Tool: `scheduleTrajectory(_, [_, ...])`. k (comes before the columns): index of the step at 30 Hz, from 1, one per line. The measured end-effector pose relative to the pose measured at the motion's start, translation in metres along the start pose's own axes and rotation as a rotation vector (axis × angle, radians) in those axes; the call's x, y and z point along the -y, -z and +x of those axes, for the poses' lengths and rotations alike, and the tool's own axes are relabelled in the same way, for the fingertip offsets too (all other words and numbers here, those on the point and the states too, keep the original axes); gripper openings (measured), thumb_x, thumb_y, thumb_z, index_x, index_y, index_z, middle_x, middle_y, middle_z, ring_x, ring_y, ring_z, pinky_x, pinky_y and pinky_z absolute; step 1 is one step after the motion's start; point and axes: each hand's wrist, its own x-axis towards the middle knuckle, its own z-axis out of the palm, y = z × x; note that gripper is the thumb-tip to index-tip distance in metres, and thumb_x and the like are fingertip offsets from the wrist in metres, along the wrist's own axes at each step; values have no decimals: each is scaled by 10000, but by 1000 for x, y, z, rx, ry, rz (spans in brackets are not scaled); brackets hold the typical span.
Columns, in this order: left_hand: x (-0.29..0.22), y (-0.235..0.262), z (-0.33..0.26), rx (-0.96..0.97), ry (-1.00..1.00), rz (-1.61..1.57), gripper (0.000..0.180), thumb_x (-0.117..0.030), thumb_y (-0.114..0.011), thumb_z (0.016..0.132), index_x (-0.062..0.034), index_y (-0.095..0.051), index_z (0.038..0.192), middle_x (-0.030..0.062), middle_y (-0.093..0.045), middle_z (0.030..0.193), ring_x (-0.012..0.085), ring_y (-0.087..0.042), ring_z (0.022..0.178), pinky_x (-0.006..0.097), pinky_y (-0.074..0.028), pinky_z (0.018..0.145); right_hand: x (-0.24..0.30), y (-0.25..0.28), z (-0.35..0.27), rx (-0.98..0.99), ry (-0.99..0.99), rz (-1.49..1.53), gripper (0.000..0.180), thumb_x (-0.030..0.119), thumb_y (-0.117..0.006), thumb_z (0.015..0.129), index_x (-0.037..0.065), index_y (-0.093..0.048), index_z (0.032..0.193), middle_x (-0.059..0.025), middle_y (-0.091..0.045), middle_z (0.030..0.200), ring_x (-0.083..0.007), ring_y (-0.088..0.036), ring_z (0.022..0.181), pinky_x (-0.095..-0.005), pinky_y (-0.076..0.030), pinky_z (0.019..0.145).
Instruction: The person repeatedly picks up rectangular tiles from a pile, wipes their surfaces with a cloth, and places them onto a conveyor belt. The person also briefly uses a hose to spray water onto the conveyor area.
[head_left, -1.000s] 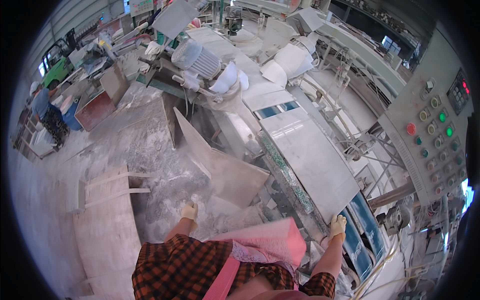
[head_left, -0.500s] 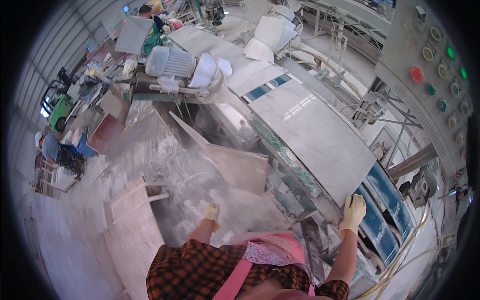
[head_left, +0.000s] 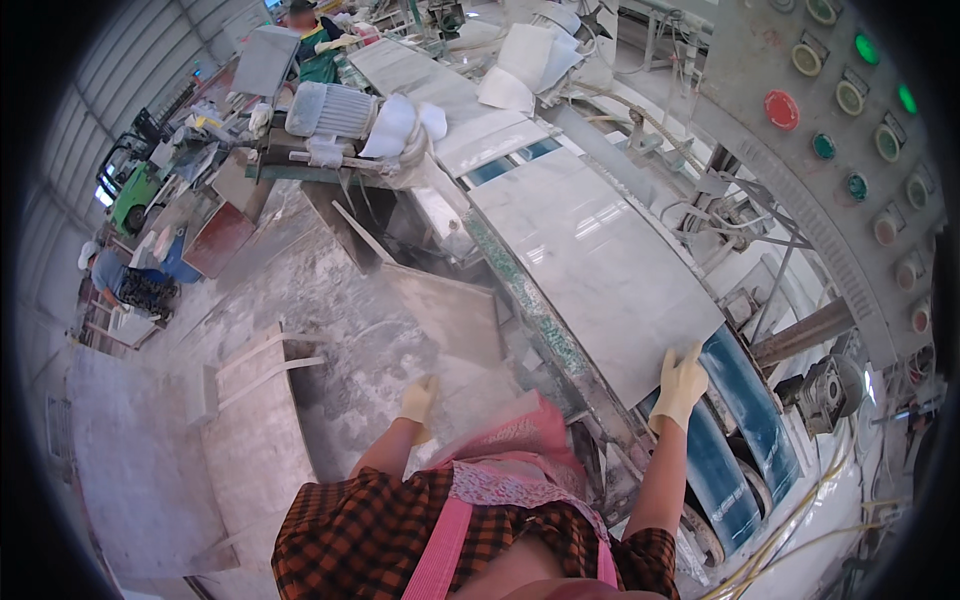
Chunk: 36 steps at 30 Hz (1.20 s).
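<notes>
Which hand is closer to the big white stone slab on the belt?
The right hand. It rests on the near edge of the white slab. The left hand hangs down by the person's side, well off to the slab's left.

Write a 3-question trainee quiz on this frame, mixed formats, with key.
1. True or false: the right hand rests on the near edge of the pale stone slab lying on the blue conveyor belt.
2. The left hand is: A) gripping the slab, B) hanging free over the dusty floor, C) pressing a panel button.
3. What colour are the gloves on both hands?

Key: 1 true; 2 B; 3 pale yellow.
</notes>
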Motion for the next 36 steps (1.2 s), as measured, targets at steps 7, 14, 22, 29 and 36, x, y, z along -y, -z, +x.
scheduleTrajectory(7, [45,28,20,-12,47,48,440,-425,-512,937,-37,-689,1047,257,-685,959,421,-664,956,462,-505,812,-1,7,25,54,-616,670,660,308,-628,863,-84,-461,1367,-216,-696,982,-336,-679,849,-418,-529,787])
scheduleTrajectory(14, [86,56,30,-70,65,16,425,-407,-526,918,-1,-646,884,133,-596,749,249,-541,743,400,-449,675,24,-3,24,32,-484,1253,596,124,-642,855,-38,-463,1400,-153,-635,1176,-245,-624,976,-364,-495,864])
scheduleTrajectory(22, [48,55,30,31,132,-264,402,-354,-551,901,7,-672,1028,65,-668,926,154,-569,877,312,-446,788,55,19,6,-114,-342,1035,434,28,-552,827,-30,-586,1256,-159,-680,1095,-258,-657,967,-345,-506,850])
scheduleTrajectory(29, [-35,17,57,52,-46,-284,405,-340,-571,919,-8,-680,1124,152,-709,999,244,-652,954,375,-486,855,36,89,1,-10,-170,529,476,85,-540,826,23,-568,1297,-223,-695,1036,-350,-689,902,-413,-523,799])
scheduleTrajectory(36, [-237,-34,48,128,-676,-126,280,-232,-588,949,-68,-692,1151,150,-686,1166,304,-629,1112,368,-491,943,14,73,-5,52,-174,335,523,152,-584,870,68,-521,1383,-243,-651,1174,-408,-626,1079,-452,-492,924])
